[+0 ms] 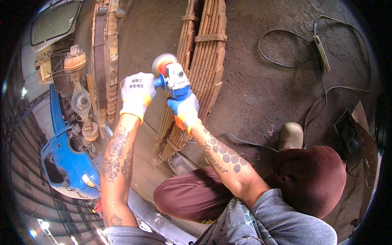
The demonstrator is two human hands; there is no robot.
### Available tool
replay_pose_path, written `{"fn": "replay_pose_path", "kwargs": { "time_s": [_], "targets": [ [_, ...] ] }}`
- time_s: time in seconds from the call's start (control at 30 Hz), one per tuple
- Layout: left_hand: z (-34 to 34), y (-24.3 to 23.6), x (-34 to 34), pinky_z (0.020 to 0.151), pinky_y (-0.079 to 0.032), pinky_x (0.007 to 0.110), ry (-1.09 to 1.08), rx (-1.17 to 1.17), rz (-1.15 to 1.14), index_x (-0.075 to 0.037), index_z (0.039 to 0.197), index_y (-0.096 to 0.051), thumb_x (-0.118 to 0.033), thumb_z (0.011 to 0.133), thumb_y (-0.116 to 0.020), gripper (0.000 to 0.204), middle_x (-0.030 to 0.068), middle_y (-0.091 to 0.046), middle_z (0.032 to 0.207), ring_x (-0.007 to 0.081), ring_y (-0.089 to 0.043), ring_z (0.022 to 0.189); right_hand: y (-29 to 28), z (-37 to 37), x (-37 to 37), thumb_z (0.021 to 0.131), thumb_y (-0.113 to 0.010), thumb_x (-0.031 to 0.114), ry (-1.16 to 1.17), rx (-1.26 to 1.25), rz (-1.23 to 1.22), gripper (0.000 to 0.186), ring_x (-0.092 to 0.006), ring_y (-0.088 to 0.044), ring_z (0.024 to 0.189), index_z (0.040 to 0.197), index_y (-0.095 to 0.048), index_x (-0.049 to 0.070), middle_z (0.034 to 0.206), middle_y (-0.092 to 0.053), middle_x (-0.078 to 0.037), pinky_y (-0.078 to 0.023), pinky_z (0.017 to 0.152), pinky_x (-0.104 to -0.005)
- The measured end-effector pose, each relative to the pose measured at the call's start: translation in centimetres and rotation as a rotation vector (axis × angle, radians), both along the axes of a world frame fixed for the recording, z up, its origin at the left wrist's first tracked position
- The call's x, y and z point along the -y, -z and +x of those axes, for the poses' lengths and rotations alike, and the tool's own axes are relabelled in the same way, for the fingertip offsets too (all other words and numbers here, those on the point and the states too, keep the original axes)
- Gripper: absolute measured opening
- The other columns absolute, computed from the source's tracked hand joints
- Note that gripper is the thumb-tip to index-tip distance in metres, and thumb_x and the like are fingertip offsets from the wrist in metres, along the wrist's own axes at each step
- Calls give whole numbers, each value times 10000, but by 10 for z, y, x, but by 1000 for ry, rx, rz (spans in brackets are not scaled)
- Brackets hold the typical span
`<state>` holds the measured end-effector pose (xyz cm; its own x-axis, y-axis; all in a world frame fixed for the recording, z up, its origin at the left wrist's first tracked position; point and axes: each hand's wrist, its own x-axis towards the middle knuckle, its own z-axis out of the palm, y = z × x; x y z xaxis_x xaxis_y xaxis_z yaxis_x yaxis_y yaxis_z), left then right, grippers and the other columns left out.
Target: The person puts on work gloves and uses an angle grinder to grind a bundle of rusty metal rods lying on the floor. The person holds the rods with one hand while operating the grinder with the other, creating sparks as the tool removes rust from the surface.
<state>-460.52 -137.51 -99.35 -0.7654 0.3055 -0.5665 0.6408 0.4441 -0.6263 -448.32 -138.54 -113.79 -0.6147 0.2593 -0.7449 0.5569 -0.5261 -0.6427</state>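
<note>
My left hand [136, 94], in a white and orange glove, is closed on the blue side handle of a white and blue angle grinder [177, 78]. My right hand [185, 110], gloved in white, blue and orange, grips the grinder's body from below. Its round head [163, 63] is blurred, with red at the centre, over the left edge of a stack of rusty leaf springs [208, 61]. Whether the head touches the metal, I cannot tell. The springs lie lengthwise under my hands, held by clamps, with a second rusty stack beside them on the left.
Another spring stack [110, 57] and an axle [81, 102] stand at the left, beside a blue vehicle cab [67, 163]. A looped cable with a power strip [321, 53] lies on the dirty floor at the right. My bent knees and boot [290, 134] are below; metal sheets [361, 130] lie far right.
</note>
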Motion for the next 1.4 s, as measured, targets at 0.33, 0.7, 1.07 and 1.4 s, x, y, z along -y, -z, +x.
{"fn": "replay_pose_path", "kwargs": {
  "time_s": [0.33,0.7,1.07,1.4],
  "targets": [
    [-2,-5,-20,877,-608,488,0,-1,-38,-177,1031,-801,-223,935,-675,165,156,-789,1030,366,-769,980,-2,-6,-11,757,-818,321,-20,-5,8,412,-329,-749,820,1075,-735,72,906,-768,-172,-583,770,-435],
    [-3,-5,-22,871,-610,488,22,-8,-44,-166,1027,-807,-229,939,-668,176,159,-790,1027,364,-771,978,-5,-5,-15,743,-824,317,50,-18,-4,437,-337,-759,865,1086,-733,61,916,-770,-187,-581,786,-439],
    [-12,-7,-34,875,-608,484,66,-12,-35,-163,1024,-805,-190,918,-680,166,161,-789,1021,367,-769,980,0,-16,-21,746,-825,296,47,-18,-37,407,-304,-756,752,1054,-720,52,845,-763,-151,-588,720,-426],
    [-8,-9,-32,831,-618,472,107,-21,43,-107,980,-823,-154,893,-676,177,180,-792,974,360,-784,924,-6,-16,-26,750,-825,309,27,-3,-25,397,-305,-762,776,1050,-732,65,857,-770,-154,-590,743,-431]
  ]
}}
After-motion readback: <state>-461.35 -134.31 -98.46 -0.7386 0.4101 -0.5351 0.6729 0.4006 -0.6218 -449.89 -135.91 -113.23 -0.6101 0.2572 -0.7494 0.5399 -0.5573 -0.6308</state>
